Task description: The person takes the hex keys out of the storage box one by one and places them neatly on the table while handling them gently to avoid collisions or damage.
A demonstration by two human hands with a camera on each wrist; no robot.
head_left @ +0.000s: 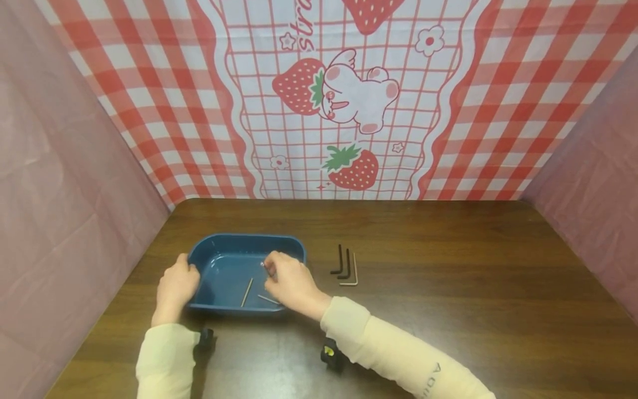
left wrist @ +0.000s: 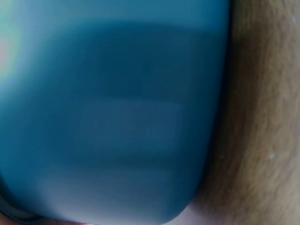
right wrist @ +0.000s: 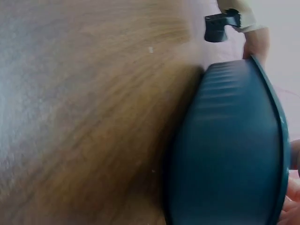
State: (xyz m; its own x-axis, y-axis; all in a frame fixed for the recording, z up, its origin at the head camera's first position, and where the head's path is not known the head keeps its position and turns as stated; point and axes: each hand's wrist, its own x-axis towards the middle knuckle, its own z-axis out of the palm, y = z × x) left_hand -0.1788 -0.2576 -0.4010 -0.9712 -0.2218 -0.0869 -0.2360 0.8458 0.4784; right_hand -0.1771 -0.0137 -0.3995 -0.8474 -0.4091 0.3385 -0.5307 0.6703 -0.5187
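Observation:
A blue rectangular tray [head_left: 249, 237] with rounded corners sits on the wooden table. My left hand [head_left: 175, 288] grips its left rim, the fingertips hooked over the edge. Over the tray's right part, my right hand [head_left: 291, 282] has its fingers bent and pinches a small silvery metal piece [head_left: 262, 264]; most of that piece is hidden by the fingers. On the tray floor lie a thin metal rod [head_left: 247, 292], slanted, and a second thin metal rod [head_left: 268, 299] close to the right hand. In the left wrist view the tray's outer wall [left wrist: 117, 131] fills most of the picture.
Right of the tray, three L-shaped hex keys lie side by side: a black hex key [head_left: 341, 259], another black hex key [head_left: 348, 263] and a silvery hex key [head_left: 356, 270]. Checked cloth [head_left: 349, 111] hangs behind the table [head_left: 448, 288], with pink cloth at both sides.

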